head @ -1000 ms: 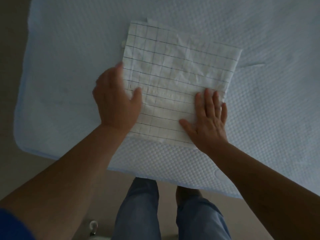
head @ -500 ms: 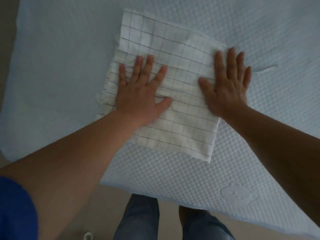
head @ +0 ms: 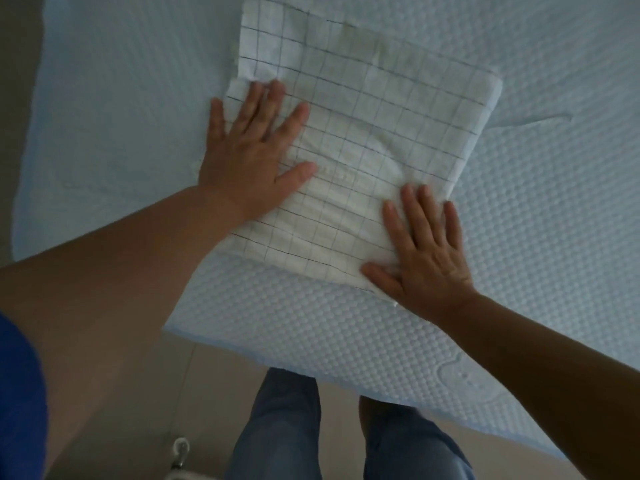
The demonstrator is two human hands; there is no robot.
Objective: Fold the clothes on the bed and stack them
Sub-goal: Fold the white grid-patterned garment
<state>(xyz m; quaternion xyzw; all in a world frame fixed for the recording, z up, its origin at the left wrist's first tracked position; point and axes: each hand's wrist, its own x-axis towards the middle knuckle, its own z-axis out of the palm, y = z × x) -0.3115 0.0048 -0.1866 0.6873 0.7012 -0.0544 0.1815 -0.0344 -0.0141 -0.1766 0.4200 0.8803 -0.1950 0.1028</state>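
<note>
The left hand [head: 252,147] lies flat with its fingers straight and spread, pressing down on the left side of a folded cloth [head: 374,143]. Its fingertips reach toward the cloth's left edge, the little finger hanging partly over onto the bed [head: 104,116], while the thumb points right across the fabric. It grips nothing. The right hand [head: 424,258] is likewise flat and open, fingers straight and close together, pressing on the near right corner of the cloth; its thumb stretches left along the near edge and its heel sits just over the corner onto the bed cover.

The cloth is white with a thin dark grid of lines. It is folded into a rough rectangle, lying askew on the bed, its far end running out of the top of the view. A softer layer shows at the far left corner, slightly rumpled, and a shallow crease bulges in the middle between the two hands.

The bed has a pale blue cover with a raised dotted texture. Its near edge runs diagonally above the floor [head: 214,375]. Below it stand the person's legs in blue jeans [head: 280,431]. A blue sleeve [head: 17,403] shows at the lower left.
</note>
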